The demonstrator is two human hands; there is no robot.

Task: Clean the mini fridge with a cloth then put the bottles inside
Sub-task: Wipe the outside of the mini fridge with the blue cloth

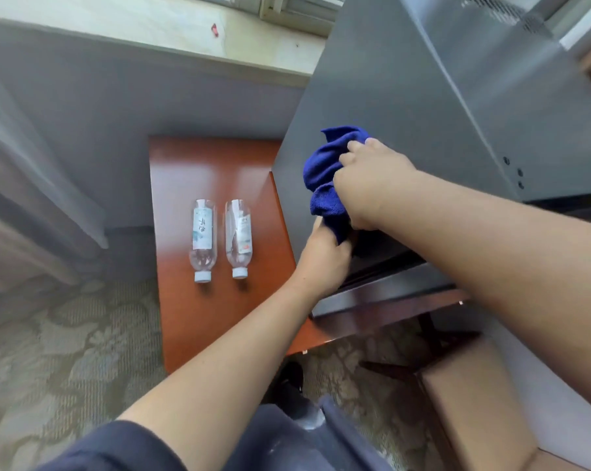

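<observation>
A grey mini fridge (pixel 389 79) stands on a reddish-brown wooden table (pixel 185 171). A blue cloth (pixel 324 171) lies bunched against the fridge's left side. My right hand (pixel 368 185) grips the cloth from above and presses it on the grey panel. My left hand (pixel 324 256) holds the cloth's lower end at the fridge's front left corner. Two clear plastic bottles with white caps, one on the left (pixel 204 239) and one on the right (pixel 238 237), lie side by side on the table left of the fridge, caps toward me.
A grey curtain (pixel 32 185) hangs at the left over patterned carpet (pixel 66 351). A pale windowsill (pixel 134 25) runs behind the table. A cardboard box (pixel 474 402) sits on the floor at lower right, under the table edge.
</observation>
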